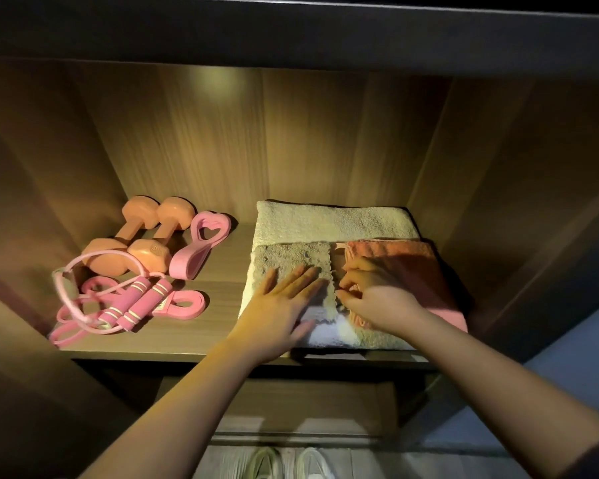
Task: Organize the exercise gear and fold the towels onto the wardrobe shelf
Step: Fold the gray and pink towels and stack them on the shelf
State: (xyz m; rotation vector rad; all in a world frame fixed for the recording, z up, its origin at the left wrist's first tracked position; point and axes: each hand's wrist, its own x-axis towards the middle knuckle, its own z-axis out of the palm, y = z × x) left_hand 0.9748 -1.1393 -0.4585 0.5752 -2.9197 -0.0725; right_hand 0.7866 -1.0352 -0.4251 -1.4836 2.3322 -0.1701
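On the right half of the wardrobe shelf (pixel 218 267) lies a folded cream towel (pixel 332 221). A small grey towel (pixel 291 259) and a folded pink towel (pixel 412 267) sit side by side on top of it. My left hand (pixel 281 305) lies flat with straight fingers on the grey towel. My right hand (pixel 374 295) has curled fingers that pinch the left edge of the pink towel. On the left half are two orange dumbbells (pixel 142 236), a pink heart-shaped trainer (pixel 201 247), a pink skipping rope (pixel 135 305) and pink resistance bands (pixel 184 304).
Wooden side walls and the back panel close in the shelf, with a dark board overhead. A lower compartment opens below the shelf's front edge. Two pale shoes (pixel 287 461) stand on the floor underneath.
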